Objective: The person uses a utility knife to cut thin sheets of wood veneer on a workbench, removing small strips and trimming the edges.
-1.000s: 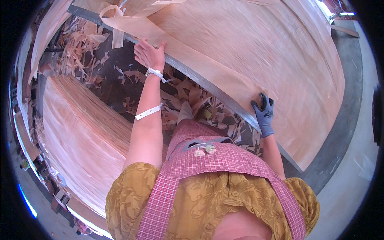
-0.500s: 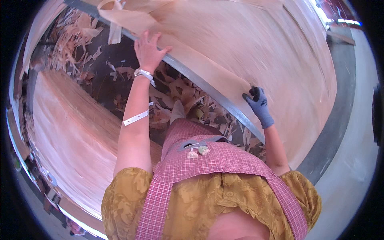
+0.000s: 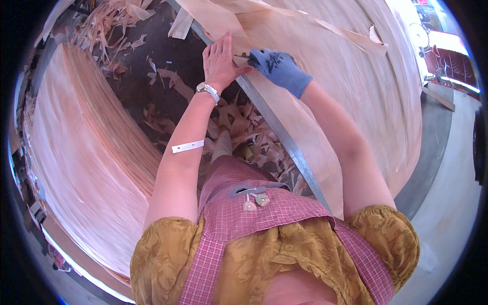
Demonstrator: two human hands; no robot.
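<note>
Veneer under left hand, fingers stretched; right hand curled just beside, cannot tell if grasping.
</note>
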